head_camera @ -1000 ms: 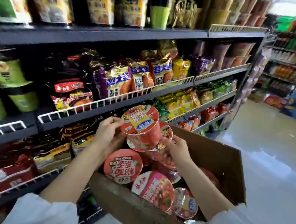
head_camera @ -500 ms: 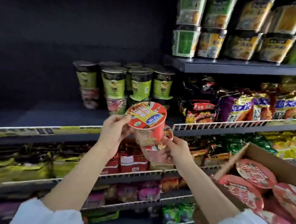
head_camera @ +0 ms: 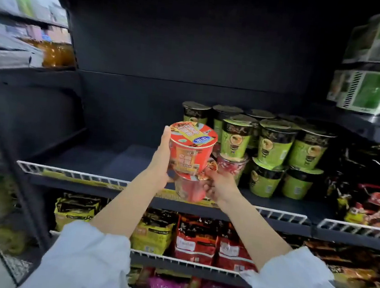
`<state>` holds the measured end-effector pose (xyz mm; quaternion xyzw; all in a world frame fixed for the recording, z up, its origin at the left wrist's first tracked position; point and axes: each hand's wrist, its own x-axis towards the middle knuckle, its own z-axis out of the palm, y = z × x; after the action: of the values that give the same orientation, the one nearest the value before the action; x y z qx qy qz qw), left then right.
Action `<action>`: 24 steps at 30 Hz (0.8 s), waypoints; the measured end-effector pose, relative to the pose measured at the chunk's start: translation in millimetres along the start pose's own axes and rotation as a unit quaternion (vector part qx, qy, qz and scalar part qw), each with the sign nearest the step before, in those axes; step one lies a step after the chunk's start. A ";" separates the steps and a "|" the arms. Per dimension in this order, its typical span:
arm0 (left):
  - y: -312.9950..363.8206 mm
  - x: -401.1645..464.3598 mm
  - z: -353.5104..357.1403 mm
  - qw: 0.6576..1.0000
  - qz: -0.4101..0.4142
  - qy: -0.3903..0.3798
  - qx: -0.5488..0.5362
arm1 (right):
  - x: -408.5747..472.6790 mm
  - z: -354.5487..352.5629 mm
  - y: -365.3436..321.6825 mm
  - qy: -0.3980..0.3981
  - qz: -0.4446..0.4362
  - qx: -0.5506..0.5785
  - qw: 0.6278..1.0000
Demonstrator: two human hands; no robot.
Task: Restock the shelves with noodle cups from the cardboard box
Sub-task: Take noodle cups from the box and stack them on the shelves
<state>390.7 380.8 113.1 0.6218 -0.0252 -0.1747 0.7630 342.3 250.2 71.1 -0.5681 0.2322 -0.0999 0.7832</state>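
**Two stacked cups held ahead of the bare shelf section**

Two red plastic noodle cups are in my hands, one on top of the other. I wrap my left hand (head_camera: 161,162) around the side of the upper red noodle cup with its printed foil lid (head_camera: 191,152), which steadies the stack against tipping. My right hand (head_camera: 218,185) grasps the lower red noodle cup (head_camera: 190,189) from the right and carries the weight from below. I judge the two-handed hold lets both cups go down together, already stacked like the neighbouring stock.

The stack hangs just above the white wire front rail (head_camera: 73,173) of the dark metal shelf (head_camera: 112,159). Left of the stack, the shelf surface is bare; that gap is the likely placement zone. To the right stand green-and-black noodle cups in double tiers (head_camera: 270,152), with one reddish cup (head_camera: 231,167) beneath them, just behind my right hand.

Below, yellow (head_camera: 153,234) and red noodle packets (head_camera: 195,240) fill the lower shelf. Larger green-labelled packs (head_camera: 377,69) sit on the upper right shelf. The cardboard box is out of view. I must clear the rail before lowering the stack.
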 end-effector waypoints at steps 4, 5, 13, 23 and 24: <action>5.3 43.7 4.8 0.999 -0.025 -0.026 -0.030 | 44.5 9.7 -6.2 0.012 0.028 0.017 0.999; 5.4 54.1 8.2 0.999 -0.029 -0.031 -0.032 | 55.6 11.1 -6.6 0.019 0.034 0.012 0.999; -14.1 120.4 38.1 0.997 -0.056 -0.020 -0.044 | 118.8 5.5 -1.4 0.045 0.052 0.002 0.998; -16.9 136.0 39.8 0.999 -0.033 0.021 -0.020 | 121.6 -2.8 -4.0 -0.009 0.036 -0.015 0.999; -15.8 132.9 38.2 0.999 -0.033 0.026 -0.011 | 118.9 -4.0 -4.1 -0.009 0.039 -0.020 0.999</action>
<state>501.8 302.6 82.8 0.6186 0.0174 -0.1836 0.7638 444.5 195.4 44.2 -0.5752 0.2492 -0.0594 0.7768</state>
